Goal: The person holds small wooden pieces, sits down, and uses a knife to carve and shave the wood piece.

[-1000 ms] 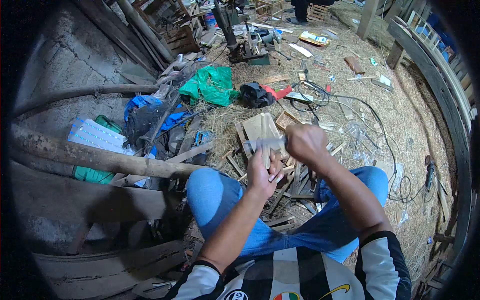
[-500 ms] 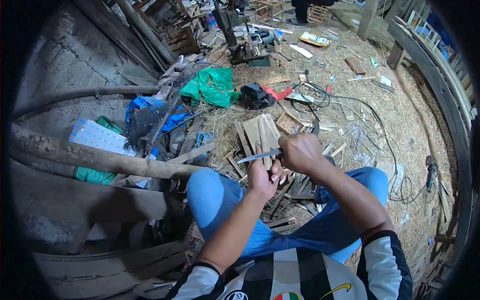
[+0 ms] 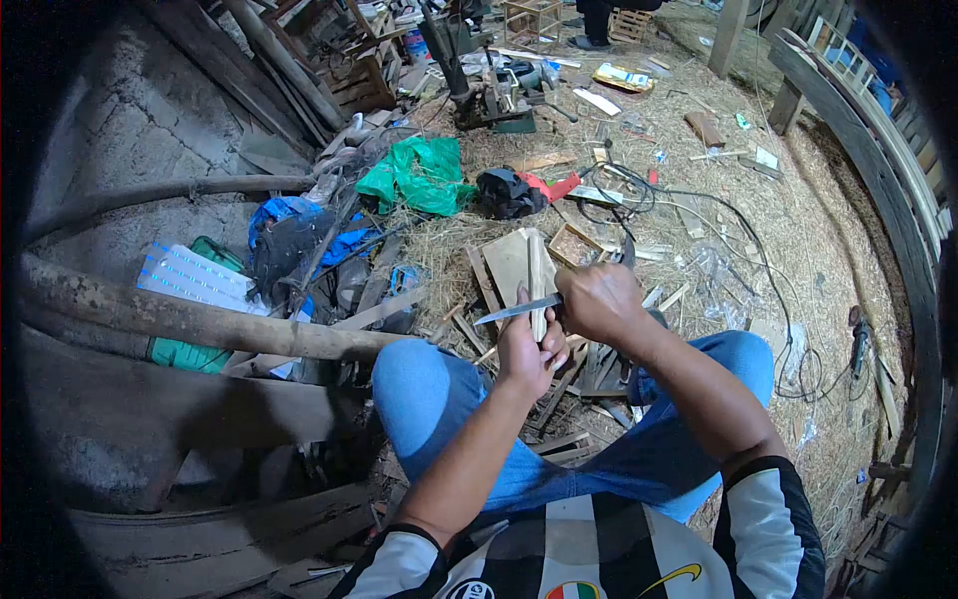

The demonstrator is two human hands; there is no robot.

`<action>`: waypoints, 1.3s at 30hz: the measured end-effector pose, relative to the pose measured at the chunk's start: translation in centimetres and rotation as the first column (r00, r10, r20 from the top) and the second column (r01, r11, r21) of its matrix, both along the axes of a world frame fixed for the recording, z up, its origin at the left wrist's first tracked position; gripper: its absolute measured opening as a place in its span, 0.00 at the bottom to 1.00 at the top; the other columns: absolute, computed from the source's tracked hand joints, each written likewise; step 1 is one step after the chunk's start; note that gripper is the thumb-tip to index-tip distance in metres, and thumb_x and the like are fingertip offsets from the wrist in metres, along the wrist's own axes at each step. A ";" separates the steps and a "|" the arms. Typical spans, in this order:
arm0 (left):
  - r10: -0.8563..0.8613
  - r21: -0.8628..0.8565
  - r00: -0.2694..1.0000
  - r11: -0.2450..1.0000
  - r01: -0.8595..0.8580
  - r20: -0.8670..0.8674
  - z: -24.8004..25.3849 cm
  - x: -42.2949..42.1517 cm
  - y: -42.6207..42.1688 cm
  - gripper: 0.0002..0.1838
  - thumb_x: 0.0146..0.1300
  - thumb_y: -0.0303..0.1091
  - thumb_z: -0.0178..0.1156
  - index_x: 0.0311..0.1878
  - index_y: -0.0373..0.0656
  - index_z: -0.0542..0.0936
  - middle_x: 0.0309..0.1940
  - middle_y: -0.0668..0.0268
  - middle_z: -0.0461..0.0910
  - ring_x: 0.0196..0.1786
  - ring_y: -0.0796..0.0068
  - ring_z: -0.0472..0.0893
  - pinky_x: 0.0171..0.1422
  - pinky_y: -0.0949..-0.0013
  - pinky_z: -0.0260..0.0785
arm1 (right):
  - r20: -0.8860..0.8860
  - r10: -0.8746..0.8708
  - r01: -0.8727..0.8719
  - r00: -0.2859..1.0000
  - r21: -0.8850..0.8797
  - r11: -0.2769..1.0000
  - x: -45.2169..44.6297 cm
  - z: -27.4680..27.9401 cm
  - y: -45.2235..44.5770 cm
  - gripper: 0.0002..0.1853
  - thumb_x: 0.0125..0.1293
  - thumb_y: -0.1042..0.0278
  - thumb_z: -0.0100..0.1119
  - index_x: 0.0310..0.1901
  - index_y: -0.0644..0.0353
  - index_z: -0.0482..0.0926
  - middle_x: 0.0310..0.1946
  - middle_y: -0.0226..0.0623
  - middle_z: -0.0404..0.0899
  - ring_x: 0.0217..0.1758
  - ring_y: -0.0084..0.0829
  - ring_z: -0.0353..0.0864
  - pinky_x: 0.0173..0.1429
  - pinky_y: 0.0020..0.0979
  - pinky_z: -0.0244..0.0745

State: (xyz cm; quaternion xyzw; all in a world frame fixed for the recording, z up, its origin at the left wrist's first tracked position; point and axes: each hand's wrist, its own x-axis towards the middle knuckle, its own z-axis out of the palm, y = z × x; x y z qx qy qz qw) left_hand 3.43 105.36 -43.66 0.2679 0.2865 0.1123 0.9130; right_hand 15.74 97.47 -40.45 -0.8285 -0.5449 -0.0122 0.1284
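My left hand point(image 3: 526, 351) is closed around the lower end of a narrow wooden strip point(image 3: 539, 268), which points away from me. In my right hand point(image 3: 602, 301) is the handle of a knife, mostly hidden by the fingers. The knife blade point(image 3: 519, 310) points left and lies across the strip, just above my left fingers; whether its edge bites into the wood I cannot tell. Beyond the strip lies a flat wooden board point(image 3: 505, 262). A small wooden box point(image 3: 575, 246) sits just right of it.
Wood scraps point(image 3: 567, 444) litter the floor between my knees. A green plastic bag point(image 3: 414, 178) and a red and black tool point(image 3: 529, 192) lie ahead. Black cable point(image 3: 743, 230) winds along the right. A thick pole point(image 3: 200, 309) crosses on my left. A person's dark-clothed leg point(image 3: 596, 22) shows at the back.
The strip has turned slightly in my left hand, and its pale side shows more clearly. Both hands stay almost in place, with the blade still across the wood.
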 end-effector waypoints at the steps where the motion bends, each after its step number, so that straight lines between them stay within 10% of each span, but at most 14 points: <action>1: 0.002 -0.001 1.000 1.000 -0.002 -0.001 0.0 0.0 0.0 0.27 0.76 0.60 0.38 0.31 0.49 0.71 0.09 0.73 0.59 0.11 0.80 0.57 0.17 0.73 0.52 | -0.001 0.002 -0.002 1.000 -0.001 1.000 0.0 -0.1 0.1 0.10 0.54 0.60 0.58 0.25 0.57 0.80 0.23 0.46 0.83 0.26 0.45 0.85 0.28 0.45 0.79; 13: 0.027 0.117 0.999 0.993 -0.031 0.033 -0.5 0.5 -0.2 0.27 0.76 0.60 0.38 0.28 0.49 0.69 0.10 0.74 0.58 0.10 0.79 0.54 0.15 0.73 0.50 | 0.073 -0.130 0.126 0.989 0.057 0.990 1.7 -2.7 0.9 0.09 0.56 0.65 0.55 0.23 0.56 0.80 0.22 0.43 0.83 0.25 0.42 0.86 0.27 0.44 0.79; 17: -0.101 0.182 0.993 0.979 0.090 0.053 1.1 -1.0 -2.3 0.27 0.76 0.59 0.37 0.29 0.48 0.67 0.10 0.73 0.58 0.11 0.78 0.57 0.16 0.71 0.55 | 0.007 -0.490 0.489 0.872 -0.081 0.869 8.7 -2.1 -0.7 0.11 0.60 0.64 0.53 0.27 0.58 0.83 0.24 0.48 0.83 0.27 0.47 0.86 0.30 0.45 0.80; 26: 0.006 0.028 0.994 1.000 -0.009 0.113 -0.8 0.0 -0.1 0.22 0.77 0.55 0.36 0.37 0.49 0.71 0.14 0.72 0.65 0.14 0.78 0.62 0.20 0.66 0.60 | 0.013 -0.095 0.094 0.995 0.080 0.992 0.4 -0.5 -0.2 0.11 0.54 0.58 0.61 0.26 0.58 0.79 0.23 0.46 0.82 0.27 0.45 0.85 0.28 0.44 0.79; 39: 0.085 0.130 0.995 0.989 -0.076 -0.060 -0.6 0.3 -0.8 0.22 0.77 0.55 0.41 0.35 0.48 0.71 0.09 0.75 0.56 0.09 0.81 0.54 0.13 0.73 0.50 | -0.006 -0.098 0.098 0.995 0.031 0.995 -0.4 -1.2 0.2 0.21 0.53 0.45 0.66 0.23 0.58 0.80 0.19 0.45 0.82 0.22 0.44 0.85 0.24 0.43 0.78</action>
